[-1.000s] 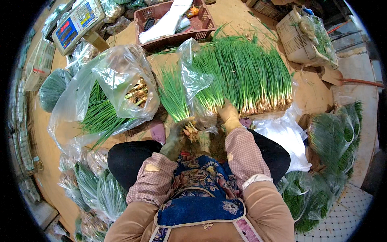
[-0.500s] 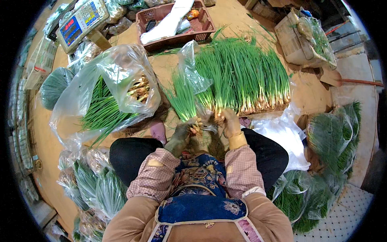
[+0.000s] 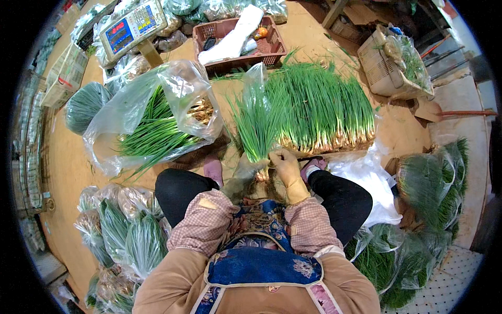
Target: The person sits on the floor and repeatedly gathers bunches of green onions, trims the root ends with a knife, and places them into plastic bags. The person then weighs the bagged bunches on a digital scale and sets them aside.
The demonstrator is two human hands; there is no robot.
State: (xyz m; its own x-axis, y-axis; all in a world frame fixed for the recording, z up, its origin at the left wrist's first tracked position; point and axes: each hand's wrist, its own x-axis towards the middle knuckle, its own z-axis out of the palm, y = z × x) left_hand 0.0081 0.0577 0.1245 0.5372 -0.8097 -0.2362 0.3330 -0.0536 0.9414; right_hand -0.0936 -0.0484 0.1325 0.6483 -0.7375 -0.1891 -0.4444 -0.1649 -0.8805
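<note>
My gloved left hand (image 3: 243, 171) is closed round the lower stems of an upright bunch of scallions (image 3: 255, 131), its pale roots pointing down toward my lap. My right hand (image 3: 287, 168), in a yellowish glove, is at the bunch's right side with fingers bent and pinched on the scallion stems. Just beyond, a clear plastic bag (image 3: 254, 83) stands partly behind the leaves. A long row of scallions (image 3: 327, 107) lies side by side to the right, white ends toward me. To the left, a large clear bag (image 3: 112, 131) holds more scallions.
A brown crate (image 3: 240, 67) stands ahead, a digital scale (image 3: 133, 29) at the far left. Bagged scallions (image 3: 144, 246) lie at my left, more bagged greens (image 3: 431, 183) at my right beside white plastic bags (image 3: 361, 178). A beige basket (image 3: 384, 68) and a shovel (image 3: 431, 107) are far right.
My right hand has come away from the near edge of the row, and its scallions are now against the left hand's bunch, which looks thicker. The view has shifted slightly.
</note>
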